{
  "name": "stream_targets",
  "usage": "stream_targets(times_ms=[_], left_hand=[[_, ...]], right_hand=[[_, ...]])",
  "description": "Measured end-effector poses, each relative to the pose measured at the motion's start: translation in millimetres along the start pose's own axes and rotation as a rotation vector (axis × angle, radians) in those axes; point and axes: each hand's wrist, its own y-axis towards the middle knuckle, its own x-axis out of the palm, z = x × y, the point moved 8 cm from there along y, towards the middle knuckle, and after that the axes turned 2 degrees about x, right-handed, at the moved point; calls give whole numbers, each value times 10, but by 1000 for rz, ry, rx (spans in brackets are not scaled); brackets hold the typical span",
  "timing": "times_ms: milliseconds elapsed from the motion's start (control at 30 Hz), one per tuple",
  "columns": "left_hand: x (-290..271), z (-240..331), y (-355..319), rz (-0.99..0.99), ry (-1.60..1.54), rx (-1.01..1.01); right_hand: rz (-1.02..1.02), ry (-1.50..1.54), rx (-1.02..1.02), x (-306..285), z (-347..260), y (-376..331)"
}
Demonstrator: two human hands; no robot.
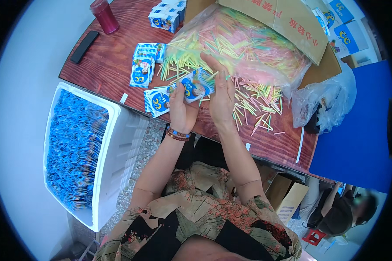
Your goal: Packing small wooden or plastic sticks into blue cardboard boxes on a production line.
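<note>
A small blue and white packet (197,87) is pinched in my left hand (182,106), which wears beaded bracelets at the wrist. At the packet's right end is my right hand (221,98), its thumb and fingers closed on a few thin pastel sticks, partly hidden. More packets lie flat on the table to the left, one group (143,69) farther off and another (156,102) right beside my left hand. Loose yellow, green and pink sticks (259,102) are scattered past my right hand. Behind both hands a clear plastic bag (248,39) full of such sticks spills onto the table.
The bag sits in an open cardboard box (287,21). On the left stands a white foam bin (113,117) packed with blue packets. A red jar (105,17), a black bar-shaped object (84,47) and a crumpled plastic bag (326,102) rest on the wooden table (126,26). Another person (342,213) is at lower right.
</note>
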Motion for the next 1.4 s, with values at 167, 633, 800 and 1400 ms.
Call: stream_targets(times_ms=[167, 633, 800, 1400], left_hand=[[42, -61, -13, -100, -152, -95], [62, 454, 118, -80, -72, 99], [-70, 752, 70, -52, -79, 173], [-376, 1535, -392, 205, 1702, 752]], right_hand=[[-46, 62, 41, 153, -76, 22], [4, -143, 302, 140, 219, 23], [-117, -38, 379, 450, 398, 115], [-384, -681, 269, 1171, 1307, 727]])
